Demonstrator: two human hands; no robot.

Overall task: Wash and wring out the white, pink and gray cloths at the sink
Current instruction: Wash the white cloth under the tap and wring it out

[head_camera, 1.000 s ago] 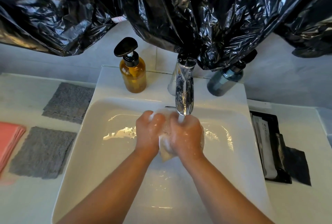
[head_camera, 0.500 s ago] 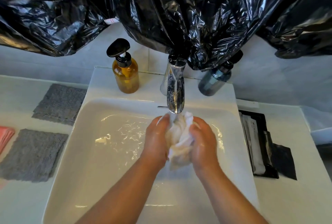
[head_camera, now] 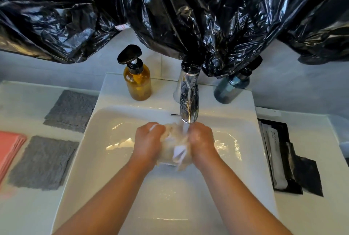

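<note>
A wet, bunched white cloth (head_camera: 174, 147) is held between my two hands over the white sink (head_camera: 105, 159), right under the chrome faucet (head_camera: 188, 100), whose water runs onto it. My left hand (head_camera: 148, 143) grips its left side and my right hand (head_camera: 202, 141) grips its right side. Two gray cloths lie flat on the counter to the left, one nearer (head_camera: 42, 163) and one farther back (head_camera: 72, 111). A pink cloth (head_camera: 9, 148) lies at the far left edge, partly cut off.
An amber pump bottle (head_camera: 137, 80) stands at the sink's back left and a blue-gray bottle (head_camera: 231, 88) at its back right. Black plastic sheeting (head_camera: 170, 12) hangs overhead. A black tray with packets (head_camera: 281, 157) sits on the right counter.
My hands have kept rubbing the white cloth under the water; they spread a little apart and the cloth is now stretched wider between them. The view has shifted slightly.
</note>
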